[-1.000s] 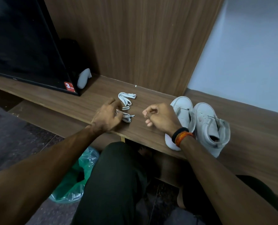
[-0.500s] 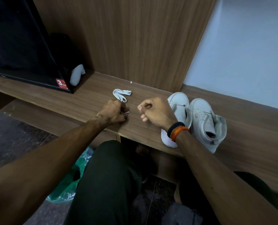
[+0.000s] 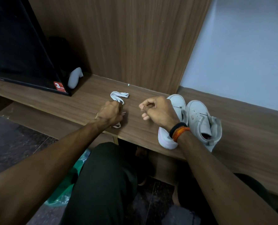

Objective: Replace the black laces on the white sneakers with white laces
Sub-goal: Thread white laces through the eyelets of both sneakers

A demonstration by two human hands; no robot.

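Head view has us looking down at a long brown wood-grain shelf (image 3: 89,101) with a matching streaky wood panel (image 3: 135,43) behind it and a plain pale wall (image 3: 242,54) to the right. Our left hand (image 3: 109,113) is curled into a fist over a bunched flat white fabric lace (image 3: 117,126), gripping it, with a loop sticking out under the hand and small tips poking out by the knuckles. Just beyond that hand lies a second folded bundle of flat white lace (image 3: 118,96), resting on the shelf and touching or nearly touching our knuckles, we can't tell which. Our right hand (image 3: 157,111) hovers beside it with the fingers curled in and thumb against the forefinger; if there's anything pinched in there we can't make it out. That wrist wears a black band and an orange thread bracelet (image 3: 179,131).

The pair of smooth white leather-look sneakers (image 3: 198,117) sits side by side on the shelf just right of our right hand, toes pointing at the wall, heels at the shelf edge, tongues flopped open. The left shoe is partly hidden by our wrist.

Off to the left, a glossy black flat screen (image 3: 18,51) stands on the shelf with a red sticker at its corner, and a rounded white object (image 3: 75,77) is tucked behind it. Down below, a crinkly green plastic bag (image 3: 65,192) lies on the dark floor by our knee.
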